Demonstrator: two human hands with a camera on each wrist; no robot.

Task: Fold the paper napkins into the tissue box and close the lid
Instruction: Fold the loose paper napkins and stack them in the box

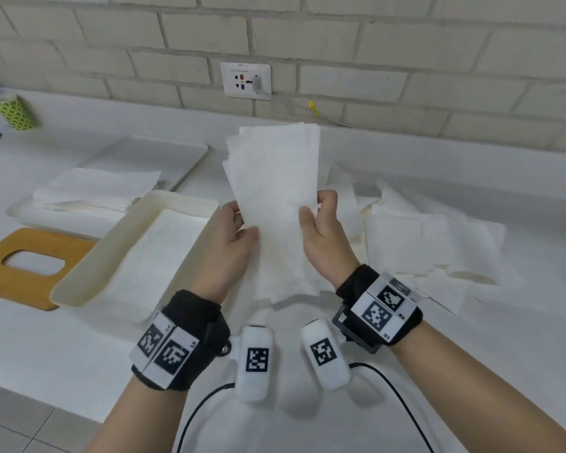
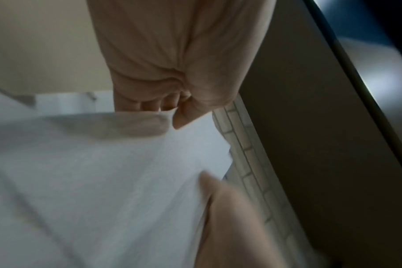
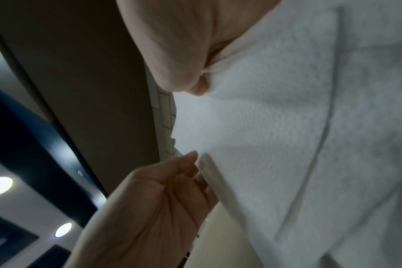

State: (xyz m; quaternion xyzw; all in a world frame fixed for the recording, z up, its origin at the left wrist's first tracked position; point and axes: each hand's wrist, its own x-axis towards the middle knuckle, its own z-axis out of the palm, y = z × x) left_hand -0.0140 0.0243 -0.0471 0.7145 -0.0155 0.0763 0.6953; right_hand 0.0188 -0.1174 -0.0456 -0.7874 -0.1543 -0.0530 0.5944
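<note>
I hold a stack of white paper napkins (image 1: 275, 191) upright above the counter, its edges uneven. My left hand (image 1: 234, 230) pinches its left side and my right hand (image 1: 319, 220) grips its right side. In the left wrist view the thumb and fingers (image 2: 172, 103) close on the napkins (image 2: 103, 172). In the right wrist view my right thumb sits against the napkins (image 3: 287, 127). The cream tissue box (image 1: 89, 269) stands open to my left with white napkins lying inside. Its wooden lid (image 1: 0, 273), with an oval slot, lies flat further left.
A white tray (image 1: 20, 210) with a napkin pile sits behind the box. Loose unfolded napkins (image 1: 422, 237) spread over the counter on the right. A green patterned cup (image 1: 13, 111) stands at the far left by the brick wall. A wall socket (image 1: 245, 80) is straight ahead.
</note>
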